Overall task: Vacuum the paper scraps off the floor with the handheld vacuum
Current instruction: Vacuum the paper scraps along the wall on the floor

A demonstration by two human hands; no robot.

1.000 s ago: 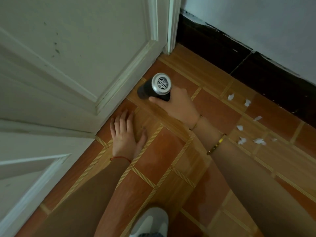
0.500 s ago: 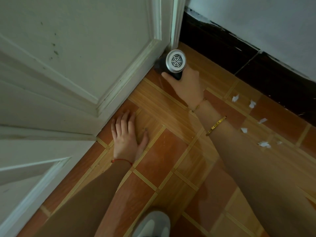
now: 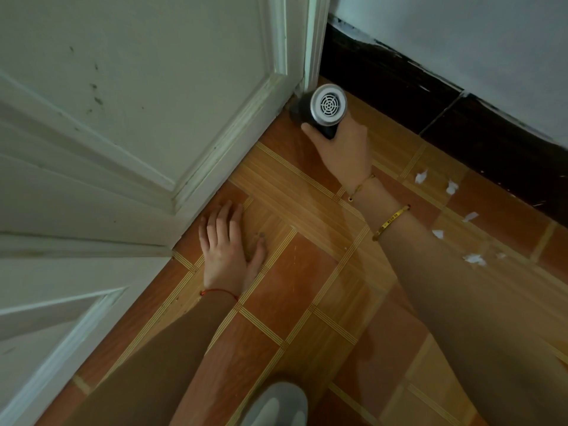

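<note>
My right hand (image 3: 341, 149) grips a black handheld vacuum (image 3: 322, 110) with a silver vented end cap facing me. Its nozzle end points into the corner where the white door (image 3: 138, 103) meets the door frame, and the nozzle itself is hidden behind the body. My left hand (image 3: 229, 250) rests flat on the floor tiles, fingers spread, near the door's lower edge. Several white paper scraps (image 3: 473, 259) lie on the orange tiles to the right of my right forearm, near the dark skirting.
A dark skirting board (image 3: 430, 96) runs along the white wall at the back right. The door panel fills the left side. A grey shoe tip (image 3: 273, 404) shows at the bottom edge. Orange and wood-pattern floor tiles (image 3: 307, 287) lie between my arms.
My right hand has carried the vacuum away from me along the door's edge and into the corner by the door frame. My left hand has stayed flat on the floor.
</note>
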